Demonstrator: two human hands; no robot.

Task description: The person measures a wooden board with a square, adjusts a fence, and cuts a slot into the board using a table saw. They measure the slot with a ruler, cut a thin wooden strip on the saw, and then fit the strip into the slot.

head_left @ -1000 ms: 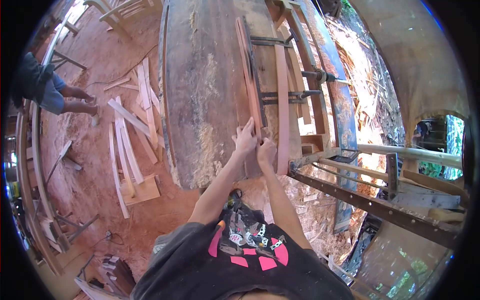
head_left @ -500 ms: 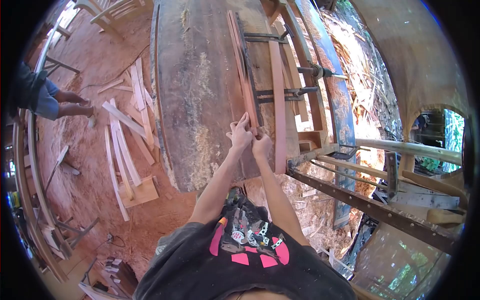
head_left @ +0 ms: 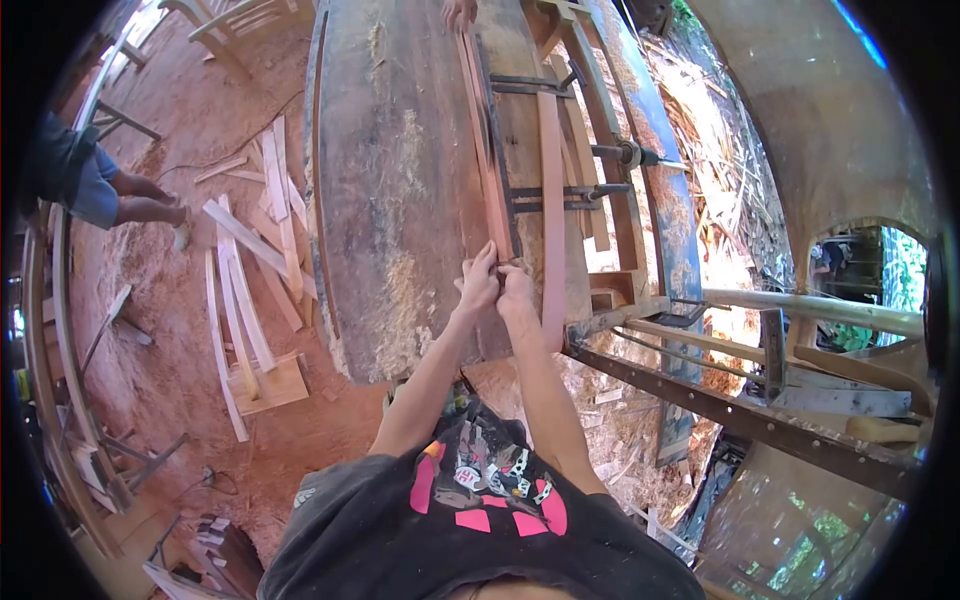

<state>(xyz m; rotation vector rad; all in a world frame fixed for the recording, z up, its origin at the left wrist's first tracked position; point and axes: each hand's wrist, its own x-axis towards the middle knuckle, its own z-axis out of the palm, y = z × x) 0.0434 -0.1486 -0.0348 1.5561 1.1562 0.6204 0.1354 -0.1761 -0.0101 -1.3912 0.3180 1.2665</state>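
A long narrow reddish wooden strip (head_left: 484, 150) lies on the worn wooden table (head_left: 365, 200), running alongside a dark straight bar (head_left: 499, 150). My left hand (head_left: 479, 281) is closed on the strip's near end, its fingers pointing forward along the wood. Close beside it, my right hand (head_left: 515, 290) is closed at the same end, near the tip of the dark bar; the fingertips are partly hidden. At the far end of the strip, another person's hand (head_left: 459, 12) reaches in at the top edge of the view.
Clamps (head_left: 570, 192) cross the table to the right of the bar. A wider pale strip (head_left: 551, 220) lies beyond them. Loose wooden strips (head_left: 238, 290) are on the reddish ground at left. A person (head_left: 95, 180) stands farther left. A long metal beam (head_left: 740, 415) extends at right.
My two hands have shifted slightly toward my body and closer together at the strip's near end. Another person's hand has appeared at its far end.
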